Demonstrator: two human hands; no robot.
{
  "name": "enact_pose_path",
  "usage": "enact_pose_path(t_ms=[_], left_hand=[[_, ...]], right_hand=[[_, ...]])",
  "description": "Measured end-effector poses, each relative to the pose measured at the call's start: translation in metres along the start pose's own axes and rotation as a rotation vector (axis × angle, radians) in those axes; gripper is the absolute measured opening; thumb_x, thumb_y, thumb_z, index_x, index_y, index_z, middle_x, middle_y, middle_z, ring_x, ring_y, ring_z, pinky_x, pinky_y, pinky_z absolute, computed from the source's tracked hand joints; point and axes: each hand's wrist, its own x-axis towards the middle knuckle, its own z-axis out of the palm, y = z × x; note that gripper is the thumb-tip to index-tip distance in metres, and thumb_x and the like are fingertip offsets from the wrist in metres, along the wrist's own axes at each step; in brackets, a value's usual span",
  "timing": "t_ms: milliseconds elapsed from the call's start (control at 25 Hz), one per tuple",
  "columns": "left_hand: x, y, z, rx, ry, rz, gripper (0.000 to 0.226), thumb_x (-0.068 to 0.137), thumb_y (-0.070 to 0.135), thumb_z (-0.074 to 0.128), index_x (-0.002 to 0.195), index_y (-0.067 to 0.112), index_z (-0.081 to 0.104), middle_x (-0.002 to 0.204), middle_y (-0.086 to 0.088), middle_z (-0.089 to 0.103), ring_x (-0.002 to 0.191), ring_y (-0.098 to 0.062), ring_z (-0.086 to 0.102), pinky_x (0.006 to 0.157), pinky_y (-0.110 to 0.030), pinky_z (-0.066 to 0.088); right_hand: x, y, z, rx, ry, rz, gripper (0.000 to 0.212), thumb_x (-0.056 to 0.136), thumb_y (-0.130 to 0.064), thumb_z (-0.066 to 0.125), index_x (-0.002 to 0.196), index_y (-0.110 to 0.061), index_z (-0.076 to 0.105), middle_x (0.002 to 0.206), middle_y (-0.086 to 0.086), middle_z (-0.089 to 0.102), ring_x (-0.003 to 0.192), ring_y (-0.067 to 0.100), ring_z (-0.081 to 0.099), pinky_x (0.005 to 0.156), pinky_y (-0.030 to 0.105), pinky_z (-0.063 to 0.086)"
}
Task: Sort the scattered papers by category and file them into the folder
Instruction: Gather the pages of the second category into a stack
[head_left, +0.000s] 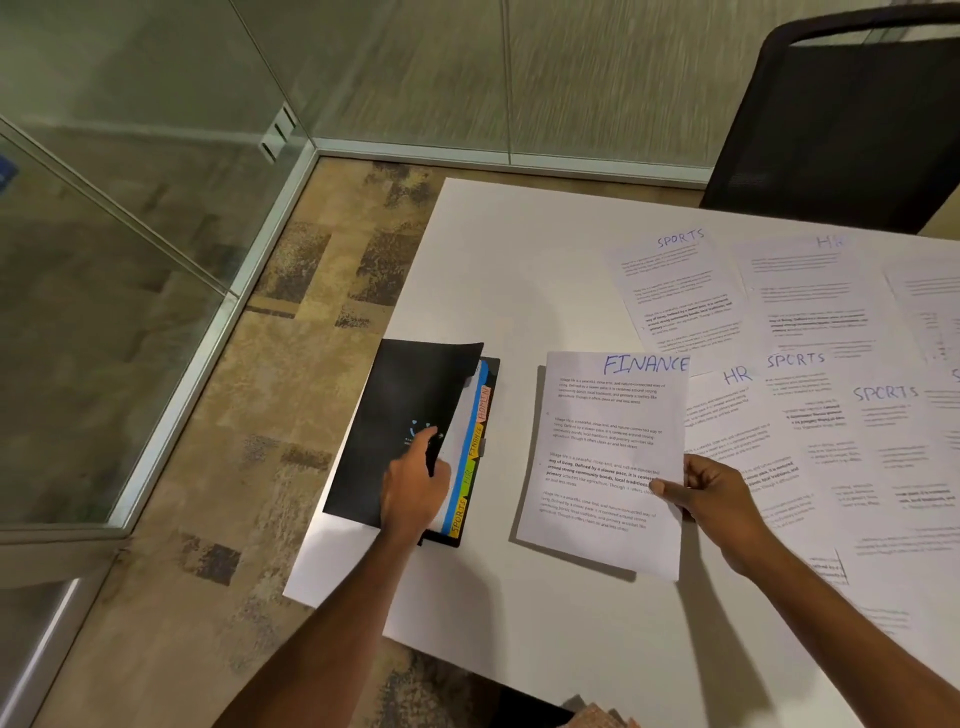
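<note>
Glass walls (130, 260) meet in a corner on the left, above mottled carpet (260, 415). At the white bench's (519, 260) left edge lies a black folder (395, 395), and the left hand (413, 493) grips its lifted cover. Just beside it, the right hand (722, 499) pinches a FINANCE sheet (602, 457). Papers (810, 312) lie scattered to the right, with a black chair (841, 130) behind them.

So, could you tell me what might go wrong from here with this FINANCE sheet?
The FINANCE sheet is pinched at one edge by the right hand only, so it may sag or crease going in. The tabs of the folder sit close together; it could slip behind HR or ADMIN. The folder lies by the table edge and might slide off under the left hand.
</note>
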Motion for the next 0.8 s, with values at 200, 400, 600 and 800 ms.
enact_pose_path(t_ms=[200, 400, 600, 800], left_hand=[[-0.011, 0.012, -0.019, 0.035, 0.022, 0.145, 0.065, 0.11, 0.027, 0.055, 0.166, 0.042, 0.024, 0.113, 0.01, 0.068, 0.07, -0.012, 0.074, 0.059, -0.027, 0.066], [-0.017, 0.021, -0.023, 0.071, 0.074, 0.289, 0.037, 0.107, 0.022, 0.06, 0.144, 0.027, 0.062, 0.14, -0.004, 0.068, 0.088, -0.018, 0.08, 0.062, -0.031, 0.067], [-0.021, 0.026, -0.031, 0.12, 0.155, 0.214, 0.031, 0.108, 0.024, 0.059, 0.137, 0.016, 0.065, 0.146, -0.004, 0.066, 0.095, -0.021, 0.079, 0.066, -0.024, 0.065], [-0.026, 0.032, -0.039, 0.152, 0.135, 0.102, 0.069, 0.091, 0.069, 0.069, 0.145, 0.029, 0.056, 0.153, 0.007, 0.058, 0.105, -0.015, 0.073, 0.07, -0.021, 0.06]], right_hand=[[-0.007, -0.011, -0.007, 0.01, 0.005, -0.016, 0.02, 0.085, -0.006, 0.087, 0.102, -0.017, 0.083, 0.107, 0.027, 0.077, 0.088, 0.033, 0.07, 0.085, 0.059, 0.057], [-0.016, -0.019, -0.014, 0.012, 0.034, -0.018, 0.023, 0.087, -0.001, 0.084, 0.107, -0.012, 0.081, 0.102, 0.013, 0.083, 0.103, 0.049, 0.074, 0.09, 0.061, 0.06], [-0.024, -0.024, -0.015, 0.029, 0.037, -0.021, 0.023, 0.088, 0.001, 0.083, 0.108, -0.011, 0.08, 0.1, 0.012, 0.083, 0.096, 0.044, 0.077, 0.082, 0.049, 0.058], [-0.029, -0.027, -0.013, 0.042, 0.034, -0.019, 0.02, 0.087, 0.0, 0.084, 0.103, -0.01, 0.081, 0.096, 0.015, 0.082, 0.081, 0.028, 0.071, 0.068, 0.036, 0.052]])
